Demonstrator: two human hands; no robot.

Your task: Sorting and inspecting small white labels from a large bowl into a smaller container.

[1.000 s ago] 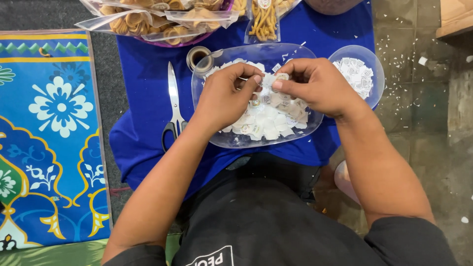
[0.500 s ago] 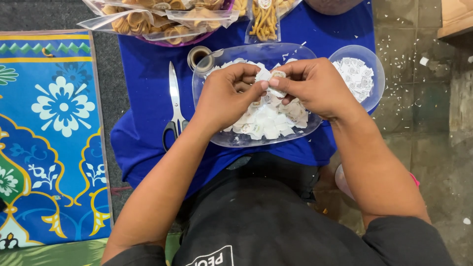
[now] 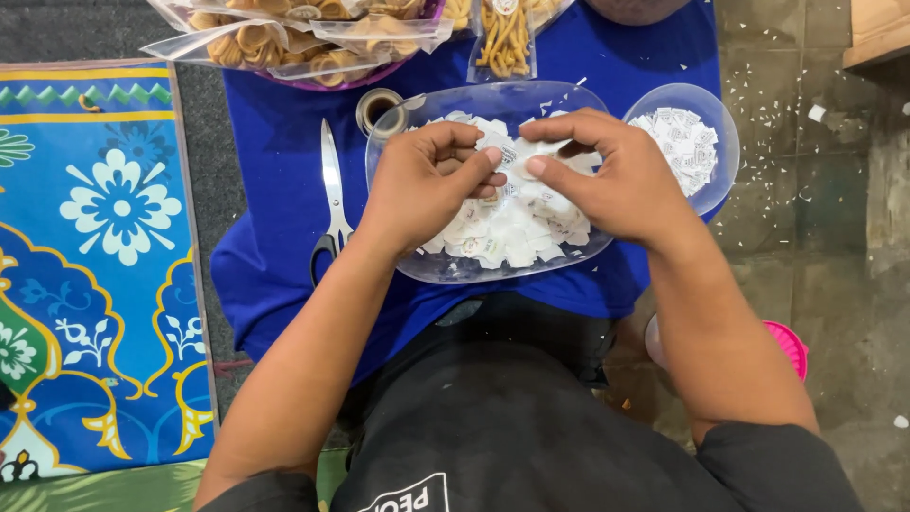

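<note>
While both hands meet over the tray: the left hand (image 3: 422, 185) and the right hand (image 3: 607, 175) sit close together, fingertips almost touching.
Left hand: fingers curled inward, thumb and forefinger pinched on a small white paper slip (image 3: 500, 155).
Right hand: fingers bent down, forefinger tip pressing against the same slip from the other side; whether it truly grips it, I cannot tell.
Where the slips lie: a loose heap of white slips (image 3: 517, 228) fills the middle of the clear oval tray (image 3: 569, 264), directly under the hands.
Done so far, as it looks to me: a second lot of slips (image 3: 682, 142) already sits in the clear round bowl (image 3: 725, 128) just to the right, lying flatter.
Left to do, by my reckoning: the heap in the tray is plentiful, so a good deal appears unhandled.
Round about: scissors (image 3: 332, 204) and a tape roll (image 3: 379, 109) lie on the blue cloth (image 3: 275, 190) beside the tray; bags of snacks (image 3: 284, 38) lie beyond; paper scraps dot the floor (image 3: 815, 199).
</note>
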